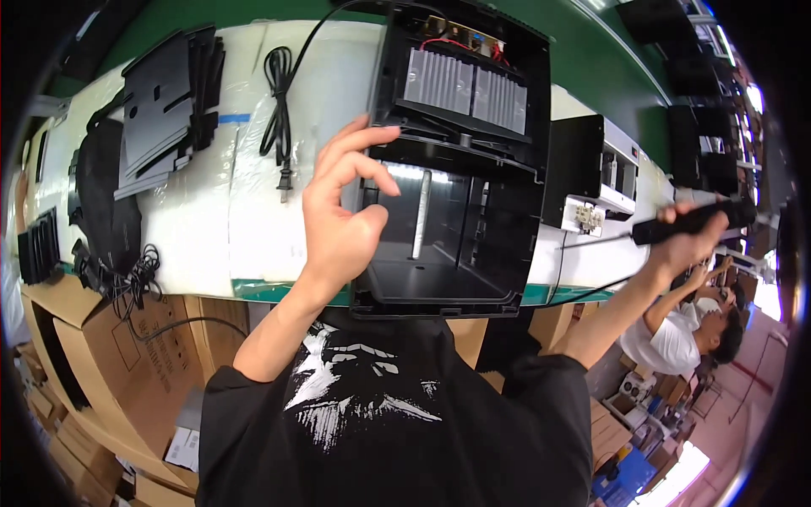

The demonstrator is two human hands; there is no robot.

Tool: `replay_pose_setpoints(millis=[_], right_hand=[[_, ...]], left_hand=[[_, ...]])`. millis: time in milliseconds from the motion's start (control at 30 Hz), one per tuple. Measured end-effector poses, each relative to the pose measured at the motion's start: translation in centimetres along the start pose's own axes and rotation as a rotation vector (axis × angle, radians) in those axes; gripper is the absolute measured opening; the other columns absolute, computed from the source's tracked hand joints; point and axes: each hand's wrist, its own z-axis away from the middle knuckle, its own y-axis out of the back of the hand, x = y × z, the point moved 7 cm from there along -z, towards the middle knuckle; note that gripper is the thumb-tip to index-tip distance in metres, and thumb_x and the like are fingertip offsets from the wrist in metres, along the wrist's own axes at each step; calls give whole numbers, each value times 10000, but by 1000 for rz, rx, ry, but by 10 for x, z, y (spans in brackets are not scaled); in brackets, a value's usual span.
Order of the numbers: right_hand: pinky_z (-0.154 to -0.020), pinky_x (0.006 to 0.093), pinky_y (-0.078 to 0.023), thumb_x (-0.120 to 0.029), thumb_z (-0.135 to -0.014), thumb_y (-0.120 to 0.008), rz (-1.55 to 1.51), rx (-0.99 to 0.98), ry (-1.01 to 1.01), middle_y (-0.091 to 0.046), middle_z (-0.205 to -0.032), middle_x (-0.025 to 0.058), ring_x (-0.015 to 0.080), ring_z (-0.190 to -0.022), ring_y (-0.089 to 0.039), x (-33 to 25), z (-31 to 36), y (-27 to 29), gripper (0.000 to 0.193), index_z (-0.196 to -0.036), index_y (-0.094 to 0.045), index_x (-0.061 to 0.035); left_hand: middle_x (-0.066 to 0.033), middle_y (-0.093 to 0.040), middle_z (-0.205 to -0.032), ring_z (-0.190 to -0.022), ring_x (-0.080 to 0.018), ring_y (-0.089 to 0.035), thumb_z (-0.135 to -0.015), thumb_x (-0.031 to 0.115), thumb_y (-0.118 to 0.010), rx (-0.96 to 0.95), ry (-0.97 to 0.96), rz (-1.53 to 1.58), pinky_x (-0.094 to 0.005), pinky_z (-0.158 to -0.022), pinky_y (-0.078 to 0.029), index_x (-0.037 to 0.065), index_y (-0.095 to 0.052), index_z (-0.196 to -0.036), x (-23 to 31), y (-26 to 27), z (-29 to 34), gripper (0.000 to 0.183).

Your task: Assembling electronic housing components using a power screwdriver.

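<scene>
In front of me stands an open black casing (512, 237). Its upper bay holds two ribbed silver heat sinks (439, 80), a circuit board (460, 34) and red wires. My left hand (342, 207) is at the casing's left side, fingers bent and apart, with a gap between thumb and forefinger. Its fingertips reach over the casing's edge; whether they touch it I cannot tell. Out to the right, my right hand (688, 247) is wrapped round a black electric screwdriver (737, 216). The tool's long thin bit points left toward the casing.
A coiled black power cord (277, 110) lies left of the casing. Farther left are stacked black panels (156, 110) and a black bag-like bundle (110, 186). A black-and-white unit (591, 169) stands at right. Cardboard boxes (148, 355) sit below the bench; another person (676, 334) works at far right.
</scene>
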Motion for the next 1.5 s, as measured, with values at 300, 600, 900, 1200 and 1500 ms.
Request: replay_pose_setpoints(millis=[300, 600, 900, 1200, 1500], right_hand=[[-575, 230, -390, -543, -688, -664, -455, -667, 237, -463, -695, 11, 112, -565, -482, -160, 75, 41, 516, -750, -466, -70], [-532, 199, -414, -472, -694, -702, -565, -562, 269, -479, -666, -2, 94, -516, -485, -163, 119, 21, 467, -722, -460, -74], [-501, 200, -433, -592, -736, -625, -449, -690, 196, -489, -697, 39, 131, -506, -490, -121, 147, -27, 571, -774, -484, -40], [-451, 257, -465, -683, -711, -591, -434, -678, 226, -474, -736, 74, 162, -519, -509, -104, 165, -40, 712, -752, -470, 18], [-699, 360, -515, -91, -803, -623, -287, -914, -200, -595, -775, 122, 259, -711, -596, -94, 167, -42, 163, -892, -501, -29]], left_hand=[[-109, -582, -1167, -1288, -339, -362, -535, -109, -443, 23, 16, 17, -405, -1060, -256, 40, -494, -652, -5, 3, 0, 196], [-138, -517, -1264, -1315, -263, -322, -522, -180, -417, -32, 52, 36, -187, -845, -367, 68, -442, -687, -6, -1, 3, 300], [-141, -536, -1231, -1323, -317, -311, -527, -139, -434, 4, 86, 82, -362, -1072, -217, 48, -483, -703, -6, 1, 2, 261], [-132, -526, -1246, -1103, -190, -480, -502, -162, -419, 22, 63, 26, -218, -839, -394, 52, -483, -713, -7, 2, 1, 307], [-130, -518, -1258, -768, -76, -438, -485, -176, -411, 29, 83, 13, -149, -609, -372, 62, -484, -721, -5, 0, 3, 343]])
